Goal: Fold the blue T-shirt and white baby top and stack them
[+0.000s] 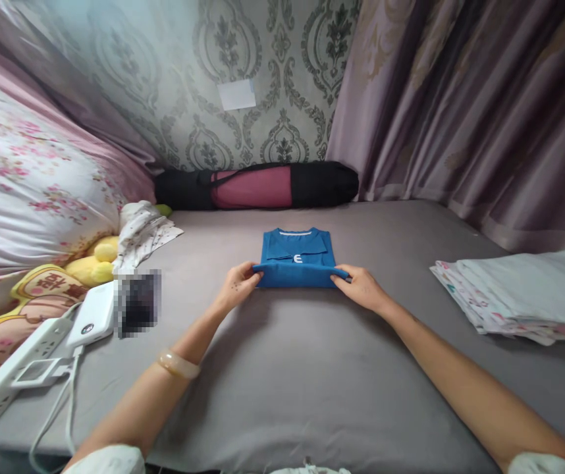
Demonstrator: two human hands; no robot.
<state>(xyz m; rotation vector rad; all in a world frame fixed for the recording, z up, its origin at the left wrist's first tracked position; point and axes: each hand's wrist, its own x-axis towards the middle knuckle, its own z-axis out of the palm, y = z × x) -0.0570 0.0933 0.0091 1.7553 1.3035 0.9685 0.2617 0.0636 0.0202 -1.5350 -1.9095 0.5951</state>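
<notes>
A blue T-shirt, partly folded into a narrow rectangle, lies on the grey sheet in front of me. Its round neckline faces away, and part of a white print shows above the raised fold. My left hand pinches the left end of that folded edge between thumb and fingers. At the other end, my right hand grips the right corner of the same edge. The fold is lifted a little between both hands and covers part of the shirt's front. A pale bangle circles my left wrist.
A stack of folded cloth lies at the right. Along the wall rests a long black and maroon bag. At the left are a power strip, a white power bank with cables, a blurred dark object and yellow plush toys.
</notes>
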